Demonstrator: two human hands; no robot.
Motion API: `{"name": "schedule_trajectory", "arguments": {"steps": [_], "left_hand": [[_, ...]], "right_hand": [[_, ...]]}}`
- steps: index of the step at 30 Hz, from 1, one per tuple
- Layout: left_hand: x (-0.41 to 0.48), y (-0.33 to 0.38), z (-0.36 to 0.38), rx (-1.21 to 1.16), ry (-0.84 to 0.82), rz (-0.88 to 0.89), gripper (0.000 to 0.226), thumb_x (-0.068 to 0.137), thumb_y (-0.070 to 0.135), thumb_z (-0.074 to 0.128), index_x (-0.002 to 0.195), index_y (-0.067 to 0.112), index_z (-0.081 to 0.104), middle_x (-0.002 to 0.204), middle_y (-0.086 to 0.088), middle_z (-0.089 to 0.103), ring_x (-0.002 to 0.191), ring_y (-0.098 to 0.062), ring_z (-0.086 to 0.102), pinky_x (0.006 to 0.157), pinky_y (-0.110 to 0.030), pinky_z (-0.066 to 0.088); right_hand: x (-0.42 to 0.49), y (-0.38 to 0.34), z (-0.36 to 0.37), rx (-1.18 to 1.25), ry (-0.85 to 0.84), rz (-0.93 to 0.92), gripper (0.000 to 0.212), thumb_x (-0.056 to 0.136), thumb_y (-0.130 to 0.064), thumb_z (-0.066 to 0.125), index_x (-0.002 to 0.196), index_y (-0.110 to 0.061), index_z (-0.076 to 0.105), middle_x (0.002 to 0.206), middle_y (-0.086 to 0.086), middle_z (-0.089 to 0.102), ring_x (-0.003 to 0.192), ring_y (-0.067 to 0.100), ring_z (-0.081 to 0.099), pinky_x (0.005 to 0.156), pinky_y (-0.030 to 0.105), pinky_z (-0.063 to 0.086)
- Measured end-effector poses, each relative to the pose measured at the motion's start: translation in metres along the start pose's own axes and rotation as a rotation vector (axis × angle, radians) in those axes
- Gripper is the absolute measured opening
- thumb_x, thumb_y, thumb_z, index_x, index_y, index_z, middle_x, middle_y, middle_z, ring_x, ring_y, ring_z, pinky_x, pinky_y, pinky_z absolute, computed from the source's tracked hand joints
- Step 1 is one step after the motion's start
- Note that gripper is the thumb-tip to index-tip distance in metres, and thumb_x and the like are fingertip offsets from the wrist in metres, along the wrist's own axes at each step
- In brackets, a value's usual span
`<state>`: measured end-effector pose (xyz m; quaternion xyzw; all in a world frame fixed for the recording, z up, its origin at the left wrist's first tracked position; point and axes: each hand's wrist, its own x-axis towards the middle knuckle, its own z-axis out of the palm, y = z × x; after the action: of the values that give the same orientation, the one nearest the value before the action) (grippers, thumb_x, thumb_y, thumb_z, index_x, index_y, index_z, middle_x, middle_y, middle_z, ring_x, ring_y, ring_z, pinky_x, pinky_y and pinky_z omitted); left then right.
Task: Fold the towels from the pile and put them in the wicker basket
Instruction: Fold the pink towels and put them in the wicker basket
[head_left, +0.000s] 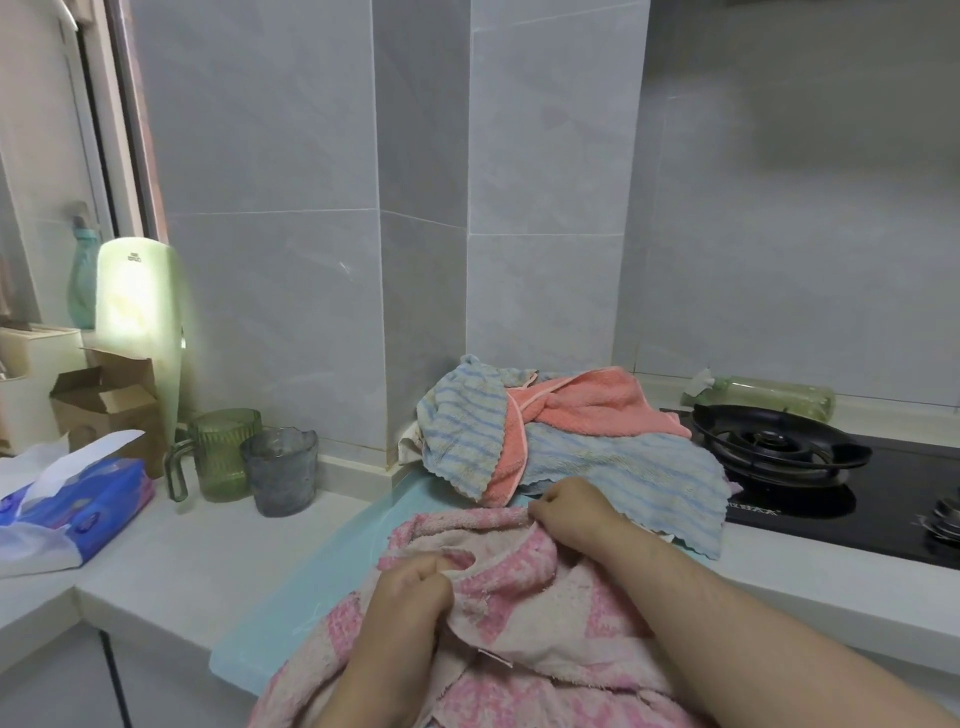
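Head view. A pink towel (519, 623) lies crumpled on a pale blue mat (322, 561) at the near edge of the white counter (208, 561), its lower part running out of the bottom of the picture. The left hand (410, 592) has its fingers curled together, pinching a fold near the towel's middle. The right hand (571, 512), fingers likewise curled, pinches the towel's far hem. Just behind the right hand sits the pile: a blue striped towel (623, 467) tangled with a coral towel (587, 400), set against the tiled wall corner and touching the black hob (831, 483). A plastic bottle (769, 397) lies on its side behind the burner. To the left stand a green glass mug (223, 452) and a grey cup (280, 470), touching, with a blue tissue pack (78, 514) and a cardboard box (109, 400) beyond
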<state>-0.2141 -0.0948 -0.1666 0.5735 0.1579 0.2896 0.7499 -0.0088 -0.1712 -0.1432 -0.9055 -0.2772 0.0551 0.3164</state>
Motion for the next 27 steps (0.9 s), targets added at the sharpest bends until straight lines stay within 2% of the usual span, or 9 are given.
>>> {"name": "schedule_trajectory", "arguments": {"steps": [6,9,12,16,18,20,22,25,27], "left_hand": [[0.007,-0.003,-0.004,-0.006,0.023,-0.009,0.032,0.049,0.006,0.05,0.07,-0.015,0.062,0.07,-0.015,0.058,0.058,-0.019,0.05,0.053,-0.027,0.033],[0.006,-0.002,-0.003,-0.036,0.031,-0.013,0.021,0.052,0.006,0.049,0.062,-0.005,0.064,0.065,-0.016,0.056,0.06,-0.022,0.049,0.059,-0.031,0.036],[0.003,0.002,-0.001,-0.078,0.019,0.0,0.013,0.058,0.001,0.048,0.055,0.004,0.06,0.062,-0.014,0.052,0.058,-0.021,0.048,0.057,-0.032,0.036],[-0.001,0.001,0.0,-0.126,-0.023,-0.004,0.015,0.075,-0.012,0.042,0.073,-0.009,0.057,0.072,-0.017,0.052,0.061,-0.023,0.047,0.053,-0.027,0.04],[-0.002,0.0,0.0,-0.094,-0.016,-0.001,0.014,0.07,-0.005,0.048,0.078,-0.012,0.056,0.079,-0.019,0.053,0.069,-0.026,0.046,0.057,-0.03,0.038],[-0.002,-0.002,-0.001,0.02,0.019,0.047,0.021,0.068,0.003,0.053,0.076,-0.017,0.053,0.078,-0.019,0.058,0.071,-0.023,0.05,0.062,-0.032,0.039],[-0.004,-0.001,0.002,0.168,0.07,0.139,0.012,0.08,0.002,0.056,0.075,-0.007,0.06,0.072,-0.007,0.064,0.067,-0.011,0.054,0.063,-0.027,0.042],[-0.007,0.004,0.005,0.312,0.161,0.241,0.019,0.088,0.006,0.054,0.069,0.006,0.055,0.062,0.005,0.055,0.06,-0.005,0.046,0.06,-0.028,0.038],[-0.005,0.01,0.006,0.362,0.238,0.283,0.016,0.089,0.002,0.052,0.074,0.0,0.052,0.066,0.0,0.051,0.065,-0.012,0.045,0.061,-0.033,0.035]], "right_hand": [[0.019,-0.02,0.004,0.021,-0.206,0.082,0.018,0.08,-0.022,0.065,0.083,-0.006,0.072,0.06,0.002,0.059,0.043,0.014,0.047,0.041,0.019,0.036],[0.023,-0.025,-0.002,0.076,-0.352,0.089,0.013,0.079,-0.008,0.064,0.091,-0.005,0.068,0.071,0.009,0.059,0.047,0.016,0.045,0.045,0.021,0.033],[0.022,-0.03,-0.012,0.271,-0.475,0.208,0.009,0.08,0.002,0.059,0.083,-0.007,0.058,0.058,0.008,0.056,0.045,0.016,0.05,0.043,0.023,0.038],[0.012,-0.031,-0.024,0.497,-0.531,0.232,0.013,0.08,-0.009,0.069,0.093,-0.005,0.071,0.078,0.009,0.072,0.067,0.023,0.067,0.057,0.028,0.054],[0.005,-0.031,-0.03,0.511,-0.499,0.163,0.013,0.08,-0.007,0.072,0.093,-0.006,0.075,0.09,0.013,0.074,0.078,0.026,0.071,0.066,0.032,0.056],[-0.003,-0.031,-0.036,0.36,-0.403,0.058,0.012,0.081,0.0,0.069,0.087,-0.009,0.072,0.082,0.01,0.07,0.063,0.017,0.066,0.059,0.025,0.053],[-0.009,-0.032,-0.043,0.163,-0.314,0.008,0.021,0.082,0.005,0.066,0.099,-0.007,0.07,0.083,0.01,0.068,0.058,0.015,0.063,0.057,0.023,0.055],[-0.015,-0.032,-0.059,-0.078,-0.242,-0.004,0.026,0.085,0.003,0.052,0.102,-0.001,0.07,0.09,0.016,0.074,0.081,0.031,0.072,0.08,0.038,0.058],[-0.02,-0.03,-0.076,-0.123,-0.162,-0.026,0.027,0.085,0.002,0.042,0.091,0.001,0.069,0.088,0.015,0.071,0.088,0.035,0.07,0.078,0.04,0.058]]}}
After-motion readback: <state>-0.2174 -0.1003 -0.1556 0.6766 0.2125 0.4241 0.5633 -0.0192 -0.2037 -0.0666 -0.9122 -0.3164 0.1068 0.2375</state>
